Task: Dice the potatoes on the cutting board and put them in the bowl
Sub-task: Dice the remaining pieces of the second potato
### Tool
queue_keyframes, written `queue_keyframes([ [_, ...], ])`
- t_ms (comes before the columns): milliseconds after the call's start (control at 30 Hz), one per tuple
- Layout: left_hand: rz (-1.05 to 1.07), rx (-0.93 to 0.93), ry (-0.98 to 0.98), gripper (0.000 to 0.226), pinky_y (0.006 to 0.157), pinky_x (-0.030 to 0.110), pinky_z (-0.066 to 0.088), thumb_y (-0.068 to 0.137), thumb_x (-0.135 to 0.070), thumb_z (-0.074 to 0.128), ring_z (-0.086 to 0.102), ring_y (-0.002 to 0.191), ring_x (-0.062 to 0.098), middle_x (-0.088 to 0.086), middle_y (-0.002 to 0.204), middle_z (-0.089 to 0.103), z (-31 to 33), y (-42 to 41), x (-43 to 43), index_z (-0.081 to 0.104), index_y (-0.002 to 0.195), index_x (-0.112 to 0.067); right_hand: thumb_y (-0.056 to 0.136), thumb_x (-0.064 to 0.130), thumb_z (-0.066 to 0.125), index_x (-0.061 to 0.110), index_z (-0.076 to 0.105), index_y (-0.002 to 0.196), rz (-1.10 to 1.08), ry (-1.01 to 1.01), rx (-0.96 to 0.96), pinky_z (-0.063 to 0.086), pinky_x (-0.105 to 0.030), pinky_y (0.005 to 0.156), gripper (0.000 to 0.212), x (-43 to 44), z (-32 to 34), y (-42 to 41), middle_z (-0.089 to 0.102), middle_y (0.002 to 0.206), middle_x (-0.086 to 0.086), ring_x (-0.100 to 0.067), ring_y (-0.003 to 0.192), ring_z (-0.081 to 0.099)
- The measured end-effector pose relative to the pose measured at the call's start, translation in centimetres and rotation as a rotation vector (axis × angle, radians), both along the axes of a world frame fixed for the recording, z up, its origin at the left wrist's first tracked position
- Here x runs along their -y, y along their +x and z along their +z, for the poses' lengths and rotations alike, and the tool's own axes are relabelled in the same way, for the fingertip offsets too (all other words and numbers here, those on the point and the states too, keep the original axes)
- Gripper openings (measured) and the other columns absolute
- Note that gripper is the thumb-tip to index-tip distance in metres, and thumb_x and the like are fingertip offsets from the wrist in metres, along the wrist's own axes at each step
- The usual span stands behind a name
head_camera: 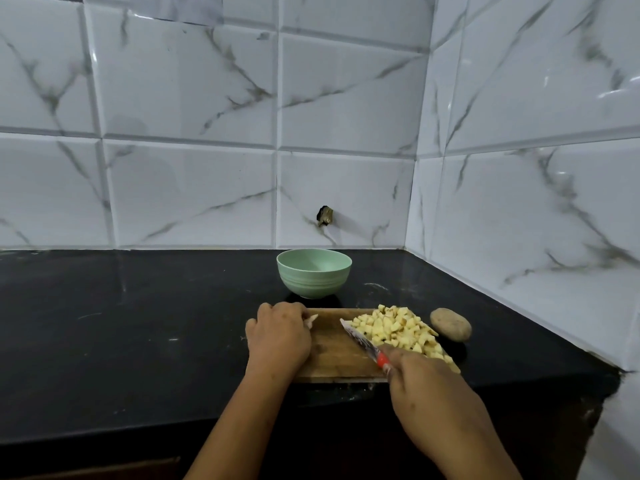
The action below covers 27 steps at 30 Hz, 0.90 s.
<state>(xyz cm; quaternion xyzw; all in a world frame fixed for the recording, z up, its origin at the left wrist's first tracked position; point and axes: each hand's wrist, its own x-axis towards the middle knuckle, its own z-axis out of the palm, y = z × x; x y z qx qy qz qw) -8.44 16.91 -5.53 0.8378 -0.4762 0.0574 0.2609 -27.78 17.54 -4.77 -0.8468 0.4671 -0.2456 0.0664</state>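
A wooden cutting board (337, 358) lies on the black counter. A heap of diced potato (398, 329) covers its right side. My right hand (426, 382) grips a knife (360, 339) by its red handle, the blade resting against the left edge of the heap. My left hand (278, 336) sits on the board's left end, fingers curled over a small pale potato piece (311, 319). A whole unpeeled potato (450, 323) lies on the counter right of the board. The pale green bowl (313, 271) stands behind the board; nothing shows inside it.
The black counter (138, 323) runs left and ends at a tiled wall behind and at the right. Its front edge is just below the board. A small hole (325, 215) marks the back wall above the bowl.
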Motion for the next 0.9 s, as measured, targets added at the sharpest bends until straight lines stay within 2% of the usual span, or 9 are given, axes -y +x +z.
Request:
queue_keyframes([
  [67,-0.016,-0.011,-0.004,0.029,0.094,0.036,0.032,0.097,-0.030,0.043,0.041,0.117,0.018,-0.007,0.122,0.054,0.2,-0.1,-0.1,0.055,0.123,-0.032,0.103,0.034,0.030,0.040,0.040,0.140,-0.004,-0.004,0.002,0.052,-0.029,0.079,0.038,0.1,-0.2,0.0,0.061,0.114,0.010,-0.009,0.096,0.059],
  [200,-0.091,-0.090,-0.004,0.016,0.095,0.036,0.032,0.092,-0.038,0.054,0.044,0.117,0.015,-0.012,0.112,0.058,0.4,-0.4,-0.6,0.063,0.105,-0.038,0.103,0.035,0.030,0.041,0.037,0.142,0.001,-0.032,0.066,0.047,-0.022,0.074,0.040,0.2,-0.4,0.2,0.060,0.117,0.013,-0.004,0.096,0.056],
  [300,-0.155,-0.115,-0.011,0.013,0.096,0.035,0.031,0.090,-0.038,0.059,0.047,0.112,0.010,-0.017,0.109,0.060,0.6,-0.6,-1.0,0.066,0.100,-0.041,0.103,0.036,0.030,0.041,0.034,0.144,0.002,-0.047,0.063,0.050,-0.023,0.074,0.042,0.0,-0.3,0.7,0.062,0.114,0.012,-0.005,0.094,0.058],
  [467,-0.156,-0.133,-0.082,0.012,0.092,0.033,0.035,0.085,-0.042,0.064,0.049,0.103,0.007,-0.018,0.094,0.057,0.5,-0.8,-1.5,0.069,0.096,-0.040,0.102,0.023,0.035,0.038,0.026,0.147,0.011,-0.095,-0.095,0.046,-0.028,0.068,0.048,-0.7,-0.3,1.8,0.061,0.112,0.005,-0.014,0.095,0.060],
  [567,-0.127,-0.162,-0.121,0.008,0.089,0.031,0.039,0.082,-0.040,0.068,0.053,0.100,0.008,-0.019,0.081,0.051,0.5,-0.9,-1.6,0.071,0.089,-0.036,0.099,0.010,0.039,0.028,0.015,0.152,0.022,-0.119,-0.256,0.039,-0.027,0.064,0.061,-0.8,-0.3,3.3,0.062,0.113,0.000,-0.017,0.096,0.061],
  [633,-0.107,-0.182,-0.138,0.007,0.092,0.034,0.043,0.080,-0.040,0.070,0.053,0.095,0.009,-0.020,0.076,0.047,0.5,-1.0,-1.8,0.071,0.083,-0.033,0.099,0.008,0.039,0.024,0.017,0.152,0.038,-0.133,-0.279,0.037,-0.026,0.060,0.060,-0.6,-0.2,4.0,0.062,0.111,-0.001,-0.017,0.090,0.060],
  [767,-0.097,-0.205,-0.135,0.008,0.094,0.038,0.046,0.080,-0.040,0.071,0.051,0.089,0.009,-0.019,0.075,0.044,0.5,-1.1,-2.1,0.071,0.081,-0.032,0.098,0.010,0.038,0.027,0.023,0.150,0.017,-0.150,-0.215,0.032,-0.024,0.052,0.057,-0.4,-0.1,3.5,0.062,0.111,0.000,-0.017,0.091,0.060],
  [833,-0.099,-0.213,-0.137,0.007,0.091,0.034,0.047,0.081,-0.038,0.071,0.053,0.090,0.009,-0.017,0.081,0.048,0.4,-1.0,-2.1,0.072,0.085,-0.032,0.099,0.013,0.037,0.030,0.019,0.150,0.039,-0.156,-0.204,0.034,-0.024,0.054,0.057,-0.9,-0.3,3.1,0.062,0.111,0.000,-0.017,0.087,0.059],
  [900,-0.098,-0.223,-0.154,0.007,0.083,0.026,0.048,0.083,-0.035,0.070,0.056,0.089,0.009,-0.012,0.088,0.056,0.3,-0.9,-2.1,0.073,0.088,-0.032,0.099,0.012,0.038,0.029,0.013,0.152,0.063,-0.126,-0.229,0.037,-0.026,0.061,0.060,-1.6,-0.5,3.2,0.062,0.113,-0.001,-0.018,0.093,0.061],
])
